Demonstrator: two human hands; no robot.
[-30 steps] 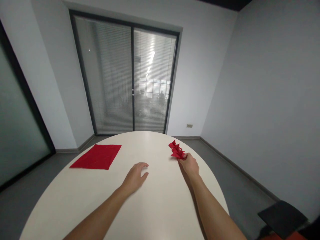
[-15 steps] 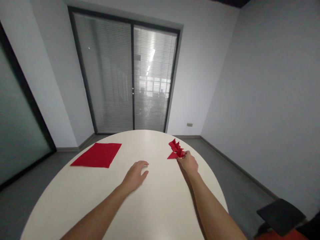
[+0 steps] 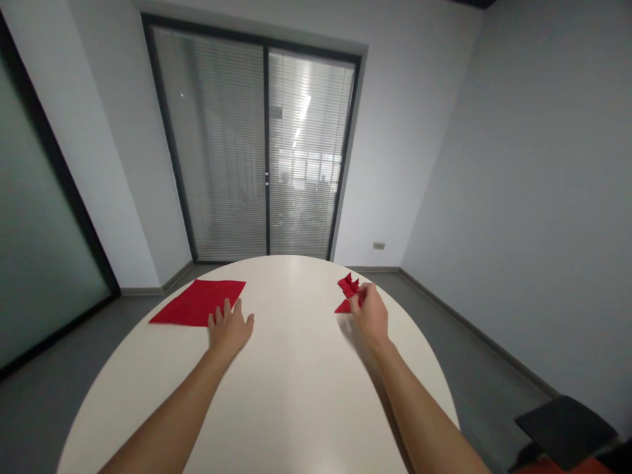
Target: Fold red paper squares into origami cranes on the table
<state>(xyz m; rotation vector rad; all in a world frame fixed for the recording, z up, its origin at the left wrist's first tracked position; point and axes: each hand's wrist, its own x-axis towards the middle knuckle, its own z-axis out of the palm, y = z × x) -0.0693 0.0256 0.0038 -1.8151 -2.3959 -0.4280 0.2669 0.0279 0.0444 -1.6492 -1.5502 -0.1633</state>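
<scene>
At ten o'clock on the round white table (image 3: 291, 395) lies a flat, red, four-sided sheet (image 3: 185, 306); our left hand (image 3: 230, 330), nearer the table's middle half a second earlier, now reaches its near corner, fingers spread. At one o'clock, our right hand (image 3: 370, 316) curls at the pointed red folded pieces (image 3: 348, 286); we cannot tell whether its fingers grip one.

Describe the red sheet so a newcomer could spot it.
On the white table, look far left. The sheet lies there, its near right corner behind the left hand. It is spread flat, unlike the folded red pieces by the right hand.
</scene>
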